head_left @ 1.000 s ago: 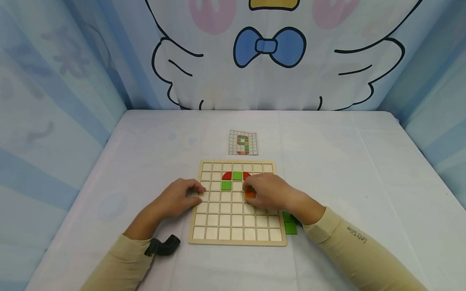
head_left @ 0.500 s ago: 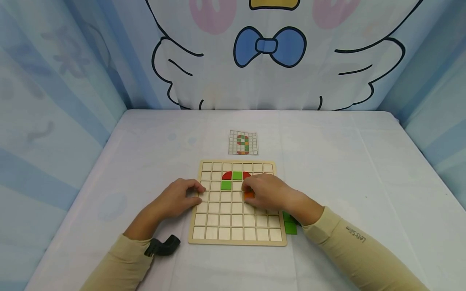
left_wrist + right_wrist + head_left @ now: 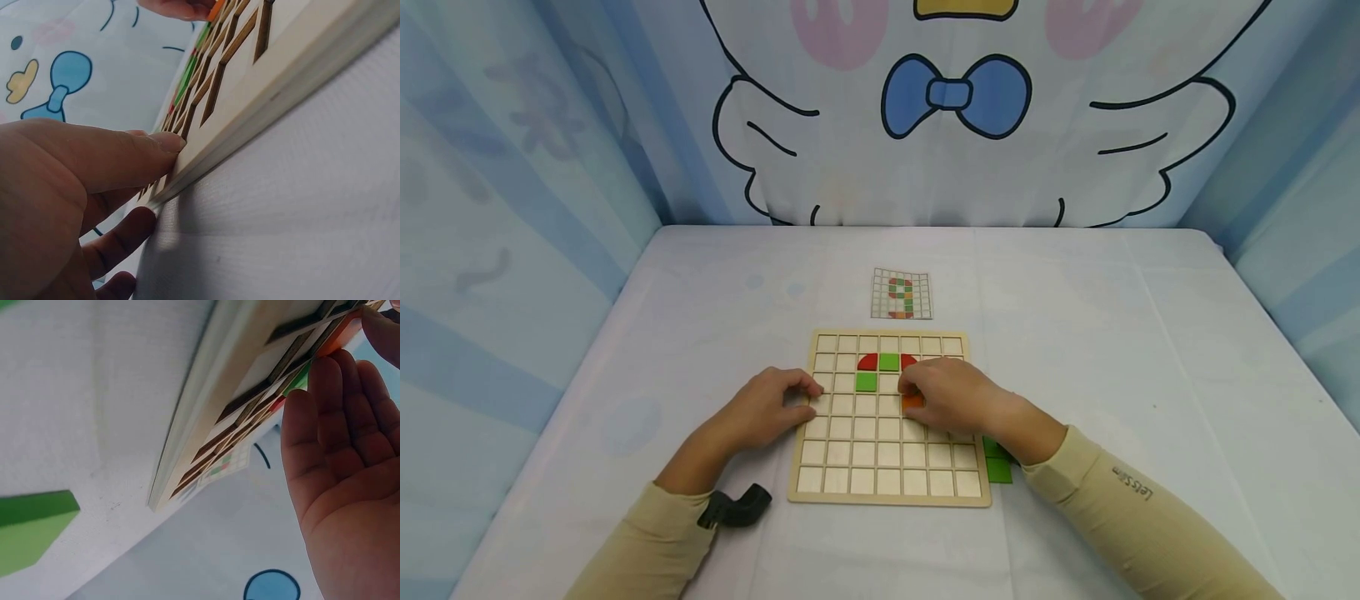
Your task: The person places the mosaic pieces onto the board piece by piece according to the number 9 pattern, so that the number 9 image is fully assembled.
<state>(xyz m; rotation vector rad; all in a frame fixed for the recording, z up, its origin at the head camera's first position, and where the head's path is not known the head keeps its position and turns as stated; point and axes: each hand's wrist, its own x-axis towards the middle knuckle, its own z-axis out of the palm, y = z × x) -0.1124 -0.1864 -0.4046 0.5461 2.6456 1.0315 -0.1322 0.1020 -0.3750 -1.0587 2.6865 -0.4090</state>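
Observation:
A wooden grid board [image 3: 887, 501] lies flat on the table. Thumb and fingertips of my left hand [image 3: 767, 408] rest on its left rim. Over the board's right half, my right hand [image 3: 958, 396] pinches a small orange tile [image 3: 913, 402] at one of the cells; the right wrist view shows the tile's orange face [image 3: 340, 334] between thumb and fingers. Toward the top of the grid sit a red rounded tile [image 3: 868, 362], a green square tile [image 3: 889, 362] and, partly behind my right hand, another red tile [image 3: 907, 361]. One more green square [image 3: 866, 382] lies below the left red one.
Beyond the board lies a small pattern card [image 3: 902, 294] with a red, green and orange figure on a grid. Loose green tiles [image 3: 998, 470] lie by the board's right edge, partly under my forearm. A black wrist-worn device [image 3: 741, 507] juts from my left cuff.
My right hand has shifted very slightly left with the orange tile, then stayed put. My left hand and the board have kept their places.

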